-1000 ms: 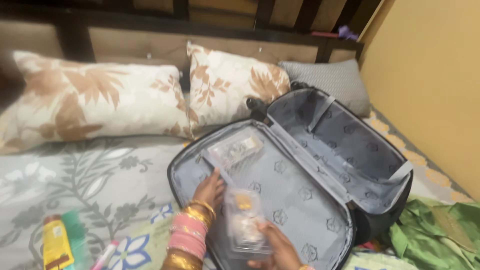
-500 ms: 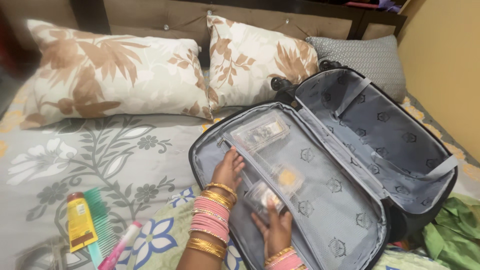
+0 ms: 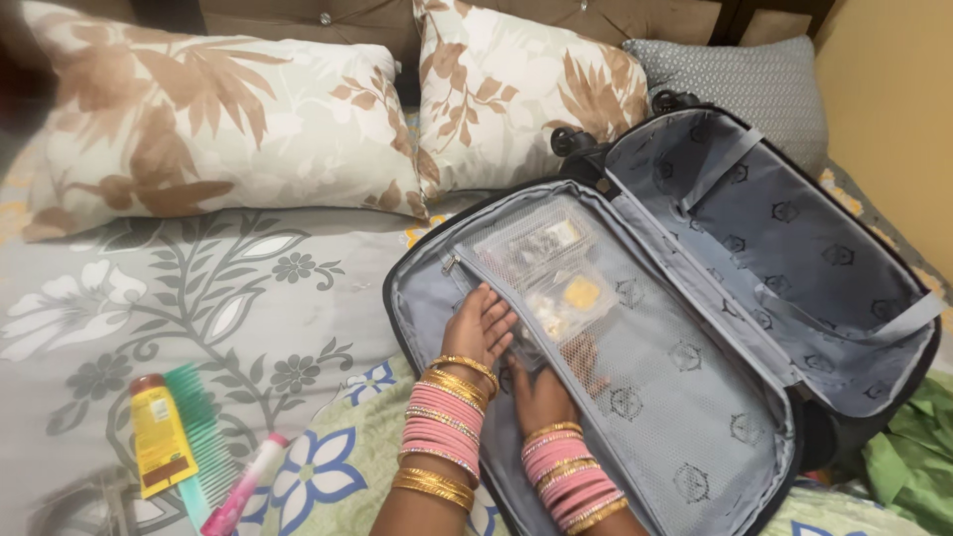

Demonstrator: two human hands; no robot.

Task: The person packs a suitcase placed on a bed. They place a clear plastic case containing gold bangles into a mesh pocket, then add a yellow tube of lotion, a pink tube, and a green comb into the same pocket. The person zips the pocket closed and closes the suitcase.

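Both clear plastic boxes have gone deeper behind the mesh since half a second ago, and the right hand [image 3: 556, 382] has slid in after them, its fingers now under the netting.

Taking the open grey suitcase [image 3: 685, 298] as landmark and going from left to right: well left of it, on the flowered bedsheet [image 3: 199, 288], lie a yellow tube [image 3: 159, 437] with a brown cap, a green toothed comb [image 3: 194, 432] touching it, and a slim pink-and-white tube [image 3: 243, 486]. Behind them, a leaf-printed cream pillow [image 3: 218, 119] leans on the headboard.

At the suitcase's left lid, the left hand [image 3: 481, 328] rests flat, fingers together, on the edge of the mesh pocket [image 3: 635, 387], gripping nothing that shows; stacked gold and pink bangles [image 3: 442, 427] ring its wrist. Just right of it, the right hand lies partly inside the pocket; whether it grips a box I cannot tell.

Near the pocket's upper end, behind fine grey netting, sit the two transparent boxes: the upper box [image 3: 541, 243] holds small dark and pale pieces, the lower box [image 3: 566, 298] a yellow square and pale bits. They lie touching.

The right half of the suitcase is a deep shell lined in grey fabric, crossed by grey straps [image 3: 844, 318]. Green cloth [image 3: 908, 462] lies at its right corner.
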